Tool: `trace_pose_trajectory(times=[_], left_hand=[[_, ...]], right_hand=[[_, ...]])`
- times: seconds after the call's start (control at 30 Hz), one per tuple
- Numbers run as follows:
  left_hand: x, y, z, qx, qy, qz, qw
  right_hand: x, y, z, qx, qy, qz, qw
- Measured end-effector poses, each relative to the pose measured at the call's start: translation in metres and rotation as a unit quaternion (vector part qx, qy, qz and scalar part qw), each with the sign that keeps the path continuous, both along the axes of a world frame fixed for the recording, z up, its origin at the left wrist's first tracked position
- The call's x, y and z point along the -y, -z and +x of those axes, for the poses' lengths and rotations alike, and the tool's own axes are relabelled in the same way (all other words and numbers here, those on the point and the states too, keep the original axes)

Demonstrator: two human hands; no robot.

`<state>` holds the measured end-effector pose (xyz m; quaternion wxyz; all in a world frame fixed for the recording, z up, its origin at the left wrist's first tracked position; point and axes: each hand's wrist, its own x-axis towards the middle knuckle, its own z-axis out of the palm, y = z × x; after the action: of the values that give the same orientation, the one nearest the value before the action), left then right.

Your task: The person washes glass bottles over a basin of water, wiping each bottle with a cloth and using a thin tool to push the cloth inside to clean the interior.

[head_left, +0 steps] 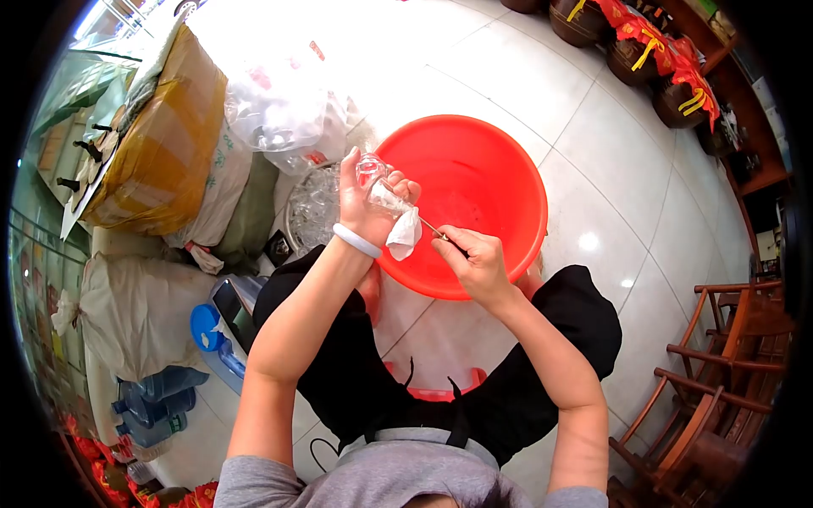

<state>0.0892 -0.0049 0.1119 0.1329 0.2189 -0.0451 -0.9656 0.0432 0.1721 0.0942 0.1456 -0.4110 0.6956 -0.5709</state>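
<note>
My left hand (360, 207), with a white band at the wrist, is wrapped round a small clear glass bottle (370, 172) tilted over the left rim of a red basin (525, 190). White tissue or cloth (405, 235) hangs at the bottle's lower end, and some white shows inside the glass. In my right hand (478, 264) a thin metal rod (433, 228) is pinched, its far end reaching the white piece. Whether the rod enters the bottle is hard to make out. Left of the basin, a round container holds several clear glass pieces (312, 212).
Clear plastic bags (275, 110) and a taped cardboard box (182, 140) stand at the left, near a white sack (140, 309). A phone (233, 309) lies beside a blue lid (204, 328). Wooden chairs (720, 372) are at right; dark jars (631, 61) line the back.
</note>
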Motion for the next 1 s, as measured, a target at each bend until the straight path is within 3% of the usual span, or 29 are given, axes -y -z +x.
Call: trace_pose_trajectory(times=[0.07, 0.2, 0.27, 0.37, 0.6, 0.7, 0.77, 0.8, 0.87, 1.0], left_hand=[[-0.001, -0.002, 0.000, 0.007, 0.001, -0.002, 1.000], [-0.003, 0.001, 0.003, -0.005, 0.007, -0.046, 0.999], [-0.005, 0.009, 0.003, -0.011, 0.027, -0.096, 0.995], [-0.009, 0.011, 0.002, 0.046, 0.025, -0.128, 0.990], [-0.017, 0.017, 0.007, 0.055, 0.081, -0.116, 0.988], [-0.017, 0.018, 0.007, 0.028, 0.090, -0.054, 0.994], [-0.017, 0.012, 0.005, 0.001, 0.096, -0.007, 0.995], [-0.017, 0.005, 0.005, -0.020, 0.090, -0.017, 0.996], [-0.017, -0.003, 0.004, -0.042, 0.082, -0.028, 0.995], [-0.018, -0.001, 0.004, -0.005, 0.041, -0.094, 0.995]], right_hand=[[0.003, 0.002, 0.002, -0.017, 0.020, -0.045, 0.999], [0.007, -0.007, -0.002, -0.052, 0.002, -0.006, 0.999], [0.006, -0.007, -0.004, -0.165, 0.016, 0.085, 0.983], [0.003, -0.009, -0.002, -0.205, 0.006, 0.154, 0.967], [0.006, 0.013, -0.009, -0.152, -0.053, 0.067, 0.985], [0.007, 0.011, -0.005, -0.099, -0.061, 0.033, 0.993], [0.008, 0.005, 0.002, 0.155, -0.048, -0.025, 0.986], [0.007, 0.001, 0.003, 0.155, -0.048, -0.025, 0.986], [0.007, -0.007, 0.005, 0.474, -0.083, -0.032, 0.876], [0.012, -0.006, 0.009, 0.500, -0.065, -0.026, 0.863]])
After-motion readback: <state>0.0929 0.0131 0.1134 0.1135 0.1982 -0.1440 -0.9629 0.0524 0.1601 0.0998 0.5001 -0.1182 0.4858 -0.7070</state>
